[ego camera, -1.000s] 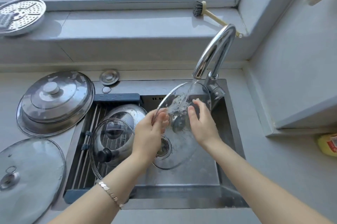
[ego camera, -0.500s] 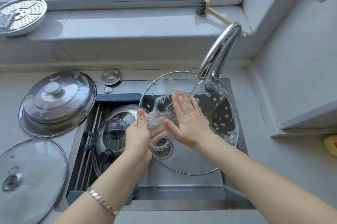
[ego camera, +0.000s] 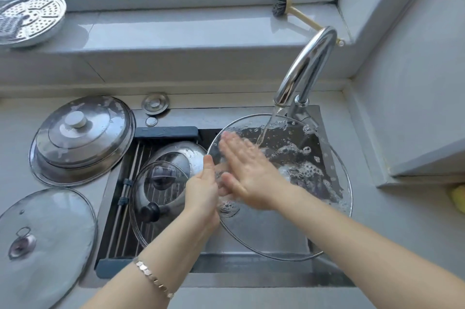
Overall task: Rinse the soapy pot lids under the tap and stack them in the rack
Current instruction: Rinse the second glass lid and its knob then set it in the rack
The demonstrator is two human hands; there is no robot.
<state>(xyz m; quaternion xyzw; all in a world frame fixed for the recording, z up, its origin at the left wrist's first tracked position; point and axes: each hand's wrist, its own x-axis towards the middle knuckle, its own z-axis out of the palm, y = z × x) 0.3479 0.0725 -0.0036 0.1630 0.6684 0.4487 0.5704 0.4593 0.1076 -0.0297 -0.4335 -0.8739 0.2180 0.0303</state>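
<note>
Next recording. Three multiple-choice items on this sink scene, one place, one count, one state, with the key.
1. Where is the brush? A in the sink B on the counter C on the windowsill
2. How many lids lie in the rack? A one B two C four
3. The tap is: A running B off C out of view
Key: 1 C, it lies up on that ledge; 2 B, a steel lid and a glass lid overlap there; 3 A, its stream hits the soapy lid.
</note>
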